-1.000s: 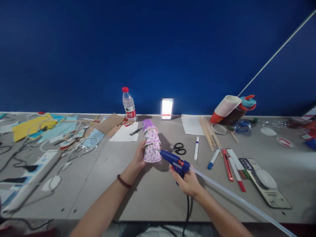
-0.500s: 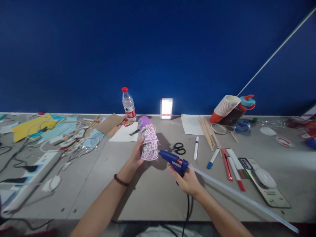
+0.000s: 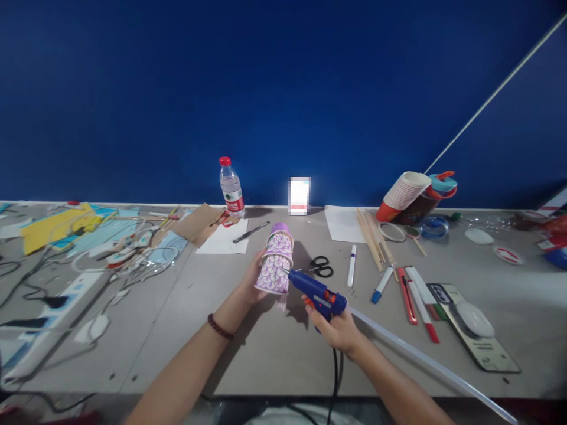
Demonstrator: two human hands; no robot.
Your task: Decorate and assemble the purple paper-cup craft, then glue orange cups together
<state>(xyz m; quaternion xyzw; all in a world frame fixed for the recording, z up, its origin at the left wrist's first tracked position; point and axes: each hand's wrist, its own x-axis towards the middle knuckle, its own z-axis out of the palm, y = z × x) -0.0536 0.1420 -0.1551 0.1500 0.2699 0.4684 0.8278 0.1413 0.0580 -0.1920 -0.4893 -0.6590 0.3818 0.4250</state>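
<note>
My left hand is closed around the side of a purple-and-white paper cup figure, built of joined cups with a drawn scale pattern. It tilts above the table, its purple end pointing away from me. In my right hand is a blue hot glue gun, gripped by its handle. The gun's metal nozzle points left and appears to meet the scaled side; whether it touches is hard to tell. A long translucent glue stick sticks out of the gun's back. Black-handled scissors lie just behind the gun.
A water bottle and a bright phone screen stand by the blue wall. Wooden sticks, stacked paper cups, markers and a phone under a mouse lie right. Left are a power strip and tangled cables.
The paper cup figure has turned in my left hand, its purple end swinging right and down, showing more of the scaled side and uncovering the pen behind. The glue gun has shifted slightly right.
</note>
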